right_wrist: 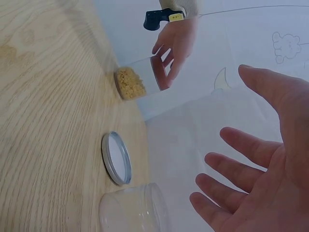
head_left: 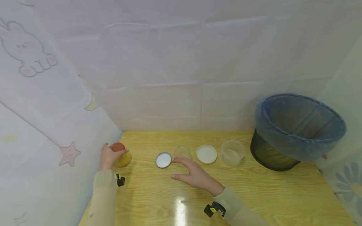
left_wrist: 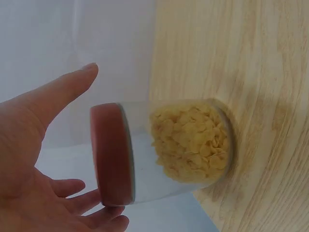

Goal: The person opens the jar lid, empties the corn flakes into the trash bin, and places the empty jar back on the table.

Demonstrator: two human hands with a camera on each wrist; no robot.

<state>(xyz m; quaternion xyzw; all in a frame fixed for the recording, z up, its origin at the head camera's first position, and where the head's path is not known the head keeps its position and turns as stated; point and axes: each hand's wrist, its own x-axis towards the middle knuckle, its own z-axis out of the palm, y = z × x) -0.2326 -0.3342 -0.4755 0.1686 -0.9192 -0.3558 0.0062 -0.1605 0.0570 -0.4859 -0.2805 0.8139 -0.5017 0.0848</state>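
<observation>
At the table's left side stands a clear jar [left_wrist: 145, 164] with a reddish-brown lid [left_wrist: 112, 154], partly filled with yellow flakes [left_wrist: 190, 142]. My left hand [head_left: 108, 158] is around the lid. In the left wrist view its thumb stands off to one side, while the fingertips reach behind the lid's lower edge. My right hand [head_left: 195, 175] hovers with spread fingers and nothing in it. In the head view it overlaps the near edge of an empty clear jar [head_left: 182, 150]. A silver-rimmed lid [head_left: 163, 160] lies just left of that jar.
Right of the clear jar, a white round lid [head_left: 206, 154] lies on the wooden table [head_left: 152, 194]. Beside it stands a translucent plastic tub [head_left: 232, 153]. A black mesh bin with a blue bag [head_left: 294, 147] stands at the far right. Patterned sheets [head_left: 169, 62] hang behind the table.
</observation>
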